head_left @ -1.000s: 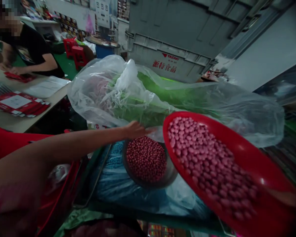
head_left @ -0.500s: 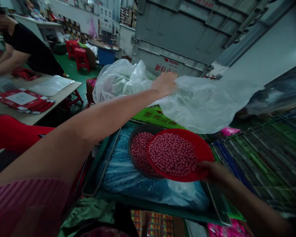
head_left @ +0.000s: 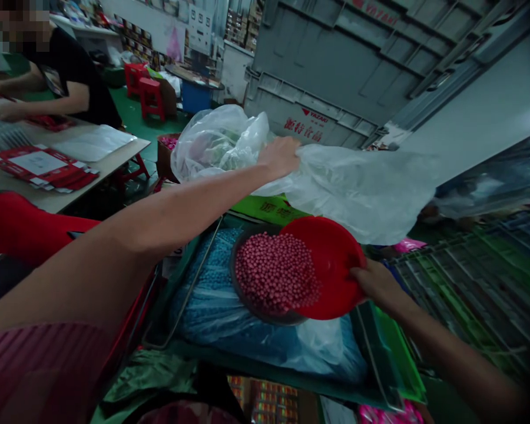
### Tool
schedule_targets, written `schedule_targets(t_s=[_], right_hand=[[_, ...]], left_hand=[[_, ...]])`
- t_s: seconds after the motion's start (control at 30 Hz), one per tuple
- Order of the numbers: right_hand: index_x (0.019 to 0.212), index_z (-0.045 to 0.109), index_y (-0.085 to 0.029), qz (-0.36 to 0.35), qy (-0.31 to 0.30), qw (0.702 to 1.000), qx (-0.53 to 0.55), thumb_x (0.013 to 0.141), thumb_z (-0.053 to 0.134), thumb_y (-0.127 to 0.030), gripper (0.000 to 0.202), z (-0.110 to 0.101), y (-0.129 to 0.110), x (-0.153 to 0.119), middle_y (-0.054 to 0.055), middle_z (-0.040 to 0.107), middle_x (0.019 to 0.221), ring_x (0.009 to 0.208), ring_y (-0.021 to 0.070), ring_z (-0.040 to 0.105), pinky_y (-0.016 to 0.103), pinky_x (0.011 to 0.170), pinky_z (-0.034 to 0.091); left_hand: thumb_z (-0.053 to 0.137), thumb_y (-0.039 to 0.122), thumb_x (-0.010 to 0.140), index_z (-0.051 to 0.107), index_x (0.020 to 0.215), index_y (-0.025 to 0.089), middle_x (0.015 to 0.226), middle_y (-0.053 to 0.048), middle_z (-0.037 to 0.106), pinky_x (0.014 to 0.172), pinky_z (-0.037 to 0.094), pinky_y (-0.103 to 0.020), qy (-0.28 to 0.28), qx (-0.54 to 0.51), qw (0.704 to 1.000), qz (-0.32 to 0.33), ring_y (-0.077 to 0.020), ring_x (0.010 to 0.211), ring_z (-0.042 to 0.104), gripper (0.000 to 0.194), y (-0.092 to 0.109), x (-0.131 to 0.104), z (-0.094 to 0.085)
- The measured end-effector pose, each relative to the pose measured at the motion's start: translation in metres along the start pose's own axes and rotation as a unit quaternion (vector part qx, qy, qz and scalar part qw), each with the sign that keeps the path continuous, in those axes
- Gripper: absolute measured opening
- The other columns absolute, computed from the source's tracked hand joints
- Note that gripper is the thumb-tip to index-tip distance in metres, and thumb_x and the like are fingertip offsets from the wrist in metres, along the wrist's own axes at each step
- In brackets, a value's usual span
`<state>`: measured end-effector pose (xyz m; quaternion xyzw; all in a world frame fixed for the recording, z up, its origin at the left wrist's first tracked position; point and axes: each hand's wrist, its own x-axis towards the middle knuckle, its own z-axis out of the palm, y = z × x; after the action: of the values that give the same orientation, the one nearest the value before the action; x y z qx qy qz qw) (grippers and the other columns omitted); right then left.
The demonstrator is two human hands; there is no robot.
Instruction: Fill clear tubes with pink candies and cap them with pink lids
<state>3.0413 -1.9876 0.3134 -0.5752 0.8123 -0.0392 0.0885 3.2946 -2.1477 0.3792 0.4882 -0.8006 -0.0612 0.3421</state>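
My left hand [head_left: 280, 156] is closed on the gathered edge of a clear plastic bag [head_left: 357, 188], whose loose part spreads to the right. My right hand [head_left: 373, 282] grips the right rim of a red bowl [head_left: 338, 265], tilted to the left. Pink-red beads [head_left: 276, 271] lie across its left side and in the dark bowl [head_left: 242, 291] under it. That dark bowl rests on clear plastic over blue beads [head_left: 212, 294] in a green crate [head_left: 265, 362].
Grey lidded crates [head_left: 318, 65] stand behind the bag. At the left, a person in black [head_left: 82, 76] works at a table [head_left: 128, 150] with red packaging [head_left: 39, 168]. Green crates [head_left: 477, 294] are stacked at right. Red stools [head_left: 151, 99] stand farther back.
The red bowl has tipped further left, and its beads have slid into the dark bowl. My left hand and the bag have shifted slightly left.
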Motion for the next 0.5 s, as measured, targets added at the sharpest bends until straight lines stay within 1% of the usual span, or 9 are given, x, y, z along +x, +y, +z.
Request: schedule_targets(t_s=[0.07, 0.1, 0.17, 0.2, 0.23, 0.3, 0.4, 0.43, 0.5], right_hand=[[0.101, 0.061, -0.008, -0.032, 0.02, 0.997, -0.067, 0.075, 0.041, -0.017, 0.034, -0.003, -0.008, -0.007, 0.013, 0.067, 0.081, 0.073, 0.0231, 0.064, 0.028, 0.064, 0.047], [0.111, 0.056, -0.007, -0.049, 0.032, 0.994, -0.095, 0.077, 0.039, -0.017, 0.04, -0.003, -0.01, -0.011, 0.014, 0.067, 0.088, 0.078, 0.0248, 0.065, 0.03, 0.069, 0.047], [0.128, 0.042, -0.004, -0.088, 0.064, 0.984, -0.138, 0.08, 0.036, -0.017, 0.05, -0.001, -0.013, -0.023, 0.018, 0.065, 0.099, 0.085, 0.0285, 0.064, 0.036, 0.077, 0.047], [0.133, 0.034, -0.002, -0.107, 0.081, 0.979, -0.153, 0.081, 0.036, -0.017, 0.055, 0.001, -0.012, -0.028, 0.02, 0.063, 0.103, 0.086, 0.0302, 0.064, 0.039, 0.078, 0.047], [0.136, 0.029, -0.001, -0.123, 0.096, 0.974, -0.165, 0.081, 0.036, -0.019, 0.058, 0.002, -0.01, -0.034, 0.022, 0.062, 0.107, 0.086, 0.0317, 0.064, 0.042, 0.078, 0.047], [0.138, 0.022, 0.001, -0.157, 0.128, 0.963, -0.178, 0.082, 0.036, -0.02, 0.062, 0.003, -0.002, -0.043, 0.025, 0.056, 0.117, 0.089, 0.0333, 0.063, 0.044, 0.077, 0.048], [0.14, 0.018, -0.005, -0.222, 0.18, 0.944, -0.169, 0.083, 0.038, -0.023, 0.063, -0.004, 0.016, -0.055, 0.022, 0.041, 0.134, 0.101, 0.0341, 0.058, 0.043, 0.078, 0.05], [0.141, 0.017, -0.008, -0.231, 0.194, 0.941, -0.157, 0.083, 0.038, -0.024, 0.063, -0.009, 0.022, -0.059, 0.02, 0.039, 0.137, 0.104, 0.0343, 0.057, 0.043, 0.079, 0.05], [0.141, 0.019, -0.016, -0.196, 0.183, 0.956, -0.116, 0.086, 0.038, -0.026, 0.06, -0.022, 0.032, -0.066, 0.016, 0.04, 0.137, 0.107, 0.0337, 0.055, 0.042, 0.078, 0.05]], left_hand=[[0.041, 0.014, 0.08, 0.055, 0.117, 0.017, 0.11, -0.011, 0.06, 0.083, 0.041, -0.041, 0.0, 0.003, 1.0, -0.004, -0.0278, 0.104, 0.053, 0.04, -0.002, -0.001, 0.001], [0.04, 0.014, 0.081, 0.054, 0.118, 0.017, 0.111, -0.011, 0.06, 0.084, 0.041, -0.041, 0.0, 0.004, 1.0, -0.003, -0.0271, 0.105, 0.052, 0.04, -0.003, -0.001, 0.002], [0.039, 0.014, 0.083, 0.052, 0.12, 0.016, 0.114, -0.01, 0.058, 0.086, 0.04, -0.041, 0.002, 0.006, 1.0, 0.0, -0.025, 0.105, 0.05, 0.039, -0.006, -0.002, 0.004], [0.038, 0.015, 0.085, 0.05, 0.12, 0.016, 0.116, -0.009, 0.057, 0.086, 0.039, -0.04, 0.003, 0.007, 1.0, 0.002, -0.0238, 0.106, 0.049, 0.038, -0.007, -0.002, 0.004], [0.037, 0.015, 0.086, 0.05, 0.121, 0.016, 0.117, -0.009, 0.056, 0.087, 0.038, -0.04, 0.003, 0.007, 1.0, 0.003, -0.0226, 0.105, 0.048, 0.037, -0.009, -0.001, 0.006], [0.037, 0.015, 0.087, 0.048, 0.121, 0.016, 0.119, -0.008, 0.055, 0.089, 0.037, -0.039, 0.001, 0.006, 1.0, 0.005, -0.0203, 0.105, 0.047, 0.037, -0.011, 0.003, 0.008], [0.034, 0.015, 0.089, 0.043, 0.125, 0.014, 0.125, -0.007, 0.051, 0.092, 0.034, -0.038, -0.014, 0.011, 1.0, 0.006, -0.0185, 0.108, 0.043, 0.037, -0.013, 0.01, 0.013], [0.032, 0.016, 0.09, 0.041, 0.126, 0.013, 0.127, -0.007, 0.049, 0.093, 0.032, -0.039, -0.02, 0.014, 1.0, 0.007, -0.0185, 0.109, 0.042, 0.037, -0.014, 0.013, 0.014], [0.026, 0.017, 0.091, 0.036, 0.129, 0.013, 0.132, -0.006, 0.045, 0.095, 0.031, -0.041, -0.041, 0.017, 0.999, 0.016, -0.0188, 0.112, 0.038, 0.039, -0.015, 0.019, 0.016]])
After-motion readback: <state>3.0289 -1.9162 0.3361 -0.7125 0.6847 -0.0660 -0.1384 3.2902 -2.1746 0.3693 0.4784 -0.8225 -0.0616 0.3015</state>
